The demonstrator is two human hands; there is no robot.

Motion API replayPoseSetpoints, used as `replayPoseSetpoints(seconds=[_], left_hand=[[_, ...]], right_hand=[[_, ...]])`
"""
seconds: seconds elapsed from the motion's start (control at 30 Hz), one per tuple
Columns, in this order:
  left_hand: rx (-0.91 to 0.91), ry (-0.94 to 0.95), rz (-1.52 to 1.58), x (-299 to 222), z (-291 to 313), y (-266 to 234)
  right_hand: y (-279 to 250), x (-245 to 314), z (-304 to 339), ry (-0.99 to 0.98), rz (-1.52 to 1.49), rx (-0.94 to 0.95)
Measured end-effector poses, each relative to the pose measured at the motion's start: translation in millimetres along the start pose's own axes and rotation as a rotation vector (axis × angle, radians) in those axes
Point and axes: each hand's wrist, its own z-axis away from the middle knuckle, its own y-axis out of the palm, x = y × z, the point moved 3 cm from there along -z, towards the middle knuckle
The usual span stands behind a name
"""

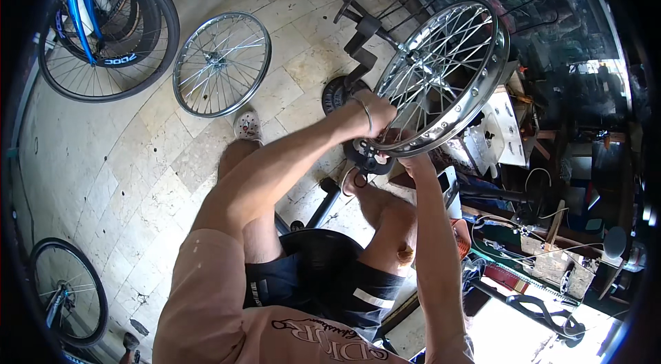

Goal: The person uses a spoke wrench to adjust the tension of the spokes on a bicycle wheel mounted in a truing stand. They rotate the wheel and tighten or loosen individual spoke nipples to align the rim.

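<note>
A spoked bicycle wheel with a shiny metal rim and no tire (451, 119) is mounted by its axle on a black wheel stand (358, 47). My left hand (377, 115), with a bracelet at the wrist, is closed at the near left side of the rim, beside the spokes. What its fingers grip is hidden. Under the nearest part of the rim is my right hand (415, 163); the rim covers most of its fingers. Just below the two hands, a dark round part with holes (372, 159) shows beneath the wheel.
A bare spoked wheel (220, 64) lies on the tiled floor (172, 164) ahead left. Beyond it are a blue bicycle fork (81, 19) and tired wheels. Another tired wheel (67, 292) is at lower left. Cluttered tools and a wooden board (558, 264) fill the right side.
</note>
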Motion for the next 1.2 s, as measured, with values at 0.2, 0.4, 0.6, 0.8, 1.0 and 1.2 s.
replayPoseSetpoints(seconds=[0.2,0.4,0.6,0.8,1.0,1.2], left_hand=[[-0.097,-0.083,0.038,-14,14,-6],[0.056,0.103,0.541,44,-11,27],[0.16,0.025,0.842,56,-20,50],[-0.008,-0.019,0.095,-19,6,-8],[0.031,-0.114,0.131,8,4,7],[0.079,0.088,0.518,41,-20,27]], right_hand=[[-6,36,16,0.095,-0.112,0.071],[5,55,15,0.075,-0.033,0.113],[11,56,11,0.343,-0.195,0.12],[-20,12,1,0.081,-0.013,0.029],[3,42,7,0.008,-0.033,0.092],[-12,35,0,0.225,-0.07,-0.004]])
